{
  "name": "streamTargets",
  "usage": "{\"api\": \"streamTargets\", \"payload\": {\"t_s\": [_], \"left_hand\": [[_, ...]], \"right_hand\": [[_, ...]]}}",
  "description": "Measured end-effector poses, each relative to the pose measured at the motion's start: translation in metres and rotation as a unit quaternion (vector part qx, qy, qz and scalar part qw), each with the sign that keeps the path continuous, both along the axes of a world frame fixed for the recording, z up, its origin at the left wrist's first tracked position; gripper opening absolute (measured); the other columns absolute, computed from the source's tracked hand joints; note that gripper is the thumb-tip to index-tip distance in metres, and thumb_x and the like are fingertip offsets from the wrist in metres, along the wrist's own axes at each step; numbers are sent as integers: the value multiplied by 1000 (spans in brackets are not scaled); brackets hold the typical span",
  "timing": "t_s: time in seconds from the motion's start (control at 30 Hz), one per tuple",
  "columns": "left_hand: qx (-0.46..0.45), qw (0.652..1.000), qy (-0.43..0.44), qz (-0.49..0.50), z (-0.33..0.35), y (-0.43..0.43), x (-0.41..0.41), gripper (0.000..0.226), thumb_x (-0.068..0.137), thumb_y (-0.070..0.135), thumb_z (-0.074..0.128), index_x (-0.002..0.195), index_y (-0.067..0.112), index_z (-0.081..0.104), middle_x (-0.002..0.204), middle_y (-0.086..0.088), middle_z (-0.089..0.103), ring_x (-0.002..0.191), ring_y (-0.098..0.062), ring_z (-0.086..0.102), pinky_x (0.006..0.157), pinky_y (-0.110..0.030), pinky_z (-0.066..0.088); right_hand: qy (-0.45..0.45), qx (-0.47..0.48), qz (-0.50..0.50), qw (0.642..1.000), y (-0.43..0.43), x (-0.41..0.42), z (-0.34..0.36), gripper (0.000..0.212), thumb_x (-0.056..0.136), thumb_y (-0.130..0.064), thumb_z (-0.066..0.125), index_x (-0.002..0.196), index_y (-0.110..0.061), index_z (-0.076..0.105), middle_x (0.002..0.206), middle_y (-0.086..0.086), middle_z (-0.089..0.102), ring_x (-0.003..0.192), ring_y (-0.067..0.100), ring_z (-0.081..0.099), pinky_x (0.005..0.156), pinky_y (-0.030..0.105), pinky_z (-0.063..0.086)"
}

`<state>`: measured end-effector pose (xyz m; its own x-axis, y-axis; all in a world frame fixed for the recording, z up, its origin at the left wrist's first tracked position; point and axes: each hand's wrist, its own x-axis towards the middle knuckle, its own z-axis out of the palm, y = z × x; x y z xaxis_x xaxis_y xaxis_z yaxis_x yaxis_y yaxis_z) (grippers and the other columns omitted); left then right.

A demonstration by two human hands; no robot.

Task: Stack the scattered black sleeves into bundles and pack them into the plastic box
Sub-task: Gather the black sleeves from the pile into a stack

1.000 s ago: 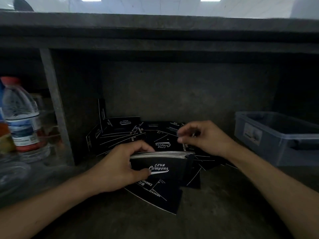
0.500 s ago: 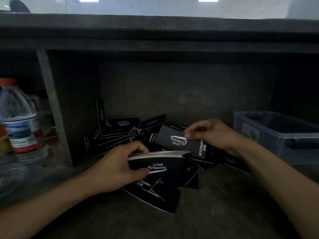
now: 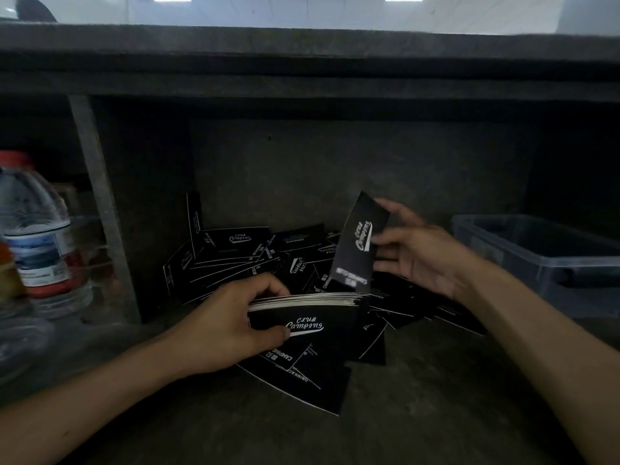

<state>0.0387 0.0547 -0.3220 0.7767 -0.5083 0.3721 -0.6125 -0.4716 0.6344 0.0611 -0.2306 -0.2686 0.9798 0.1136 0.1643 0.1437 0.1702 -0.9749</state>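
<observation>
Pinching one sleeve [image 3: 360,241] between thumb and fingers, the right hand [image 3: 421,260] holds it tilted, nearly upright, just above the bundle [image 3: 312,318]. The left hand [image 3: 224,325] grips the bundle by its left end, thumb on the printed face and fingers curled over the white top edges. The bundle stands on edge on the shelf [image 3: 419,417], in front of the pile [image 3: 241,260] of loose sleeves, which lie fanned and overlapping against the back wall [image 3: 335,169], some under the bundle itself. The box [image 3: 526,280] sits well apart to the right. By my reading the work is early to middling: one bundle is part built, many sleeves are loose, and nothing shows as packed. The box's right side is cut off by the frame and its inside is too dim to read. The held sleeve's lower print is blurred, and a bottle [image 3: 37,236] at far left is smeared too.
</observation>
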Motion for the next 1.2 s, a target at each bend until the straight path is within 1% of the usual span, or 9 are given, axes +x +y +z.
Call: {"api": "streamTargets", "payload": {"t_s": [0.1,0.27,0.4,0.53,0.67,0.73,0.87,1.0,1.2], "left_hand": [[1,1000,3,1,0,0,0,30,79,18,82,99,31,65,96,10,74,88,-10,72,81,-40,59],[-9,1000,-19,7,-1,0,0,36,74,17,85,98,31,63,115,18,64,103,-4,67,88,-30,56],[-37,999,18,13,0,1,2,47,73,14,86,98,28,49,123,23,61,108,-4,65,79,-29,61],[-69,995,66,6,0,1,2,56,74,5,84,100,29,41,116,4,71,95,-19,74,70,-34,62],[-60,995,84,-9,3,-1,-3,67,78,5,82,122,40,45,108,1,73,84,-22,75,69,-34,62],[-35,999,36,-14,3,-1,-3,62,80,8,81,124,41,52,107,5,73,91,-15,74,79,-34,61],[-11,1000,-11,-22,3,-1,-3,44,81,12,81,114,35,63,105,9,73,96,-10,71,86,-34,58],[-14,1000,-11,-15,2,0,-2,38,79,16,82,107,34,65,102,10,73,92,-10,72,82,-38,60],[-15,1000,-13,-9,0,0,1,37,78,18,83,106,33,65,104,13,72,94,-8,71,84,-36,59]], "right_hand": [[-33,47,-85,995,1,5,-2,18,95,-9,61,108,-21,61,92,2,75,81,19,73,72,34,60],[-15,11,-122,992,-3,7,-4,11,88,-8,65,88,-19,61,89,6,73,77,20,72,73,30,56],[78,-170,32,982,-6,3,-12,24,83,7,54,81,-15,63,82,8,69,72,18,68,68,30,56],[60,-359,61,929,-14,1,-13,37,84,13,52,81,-17,74,81,3,72,72,8,64,63,20,50],[-66,-370,-111,920,-19,11,-14,35,90,12,50,99,-11,76,104,8,76,79,6,67,65,11,46],[-139,-432,-233,860,-24,26,-24,26,96,-10,57,117,-17,70,121,6,71,99,11,66,85,14,47],[-95,-598,-144,783,-19,30,-49,44,97,-47,53,135,-26,58,138,-1,59,129,18,52,107,27,39],[-101,-523,-191,824,-18,30,-44,15,78,-39,80,85,-29,72,84,-9,69,85,12,64,75,25,45],[-107,-302,-222,921,-20,29,-35,28,68,2,85,79,-20,70,79,4,71,72,13,66,72,25,54]]}}
